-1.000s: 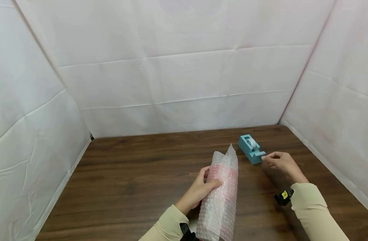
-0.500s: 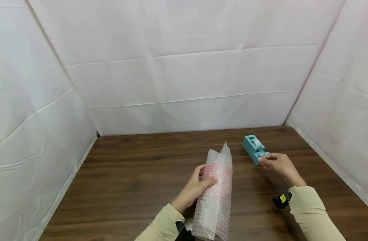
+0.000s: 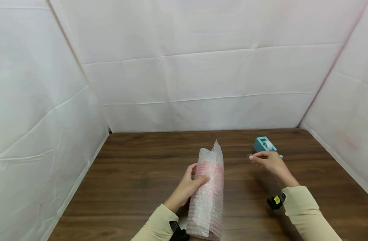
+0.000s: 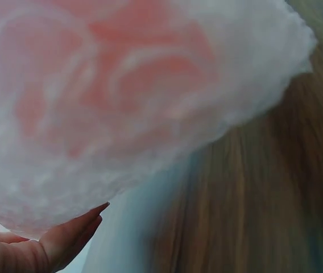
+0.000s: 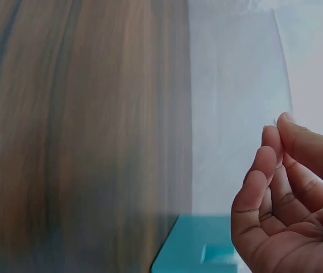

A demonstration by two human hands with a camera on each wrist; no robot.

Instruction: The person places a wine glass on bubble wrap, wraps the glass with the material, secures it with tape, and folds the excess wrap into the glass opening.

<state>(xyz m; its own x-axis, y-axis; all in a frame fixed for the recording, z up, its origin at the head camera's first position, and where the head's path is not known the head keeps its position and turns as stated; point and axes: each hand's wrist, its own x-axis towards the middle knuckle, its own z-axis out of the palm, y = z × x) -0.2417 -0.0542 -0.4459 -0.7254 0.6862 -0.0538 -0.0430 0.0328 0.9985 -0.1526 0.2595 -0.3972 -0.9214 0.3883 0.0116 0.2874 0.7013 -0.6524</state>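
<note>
A bubble-wrapped cylinder (image 3: 208, 197), whitish with a pink band showing near its top, leans in the grip of my left hand (image 3: 187, 187). The thumb lies across its front and the fingers go round its far side. Filling most of the left wrist view is the bubble wrap (image 4: 150, 85), pink inside. My right hand (image 3: 269, 164) pinches a small piece of clear tape (image 3: 249, 155) between thumb and fingertip; only a sliver of it shows. Just behind that hand stands a blue tape dispenser (image 3: 260, 143) with a white roll, partly hidden by the hand.
Both hands are over a dark wooden table (image 3: 135, 174). White sheeting (image 3: 177, 80) encloses it at the back and on both sides. Something white lies low beside the wrapped cylinder, mostly hidden by the left wrist.
My right hand has left the dispenser's cutting end and come left with a piece of tape. The left hand keeps its grip on the wrapped cylinder. The head view has turned slightly left.
</note>
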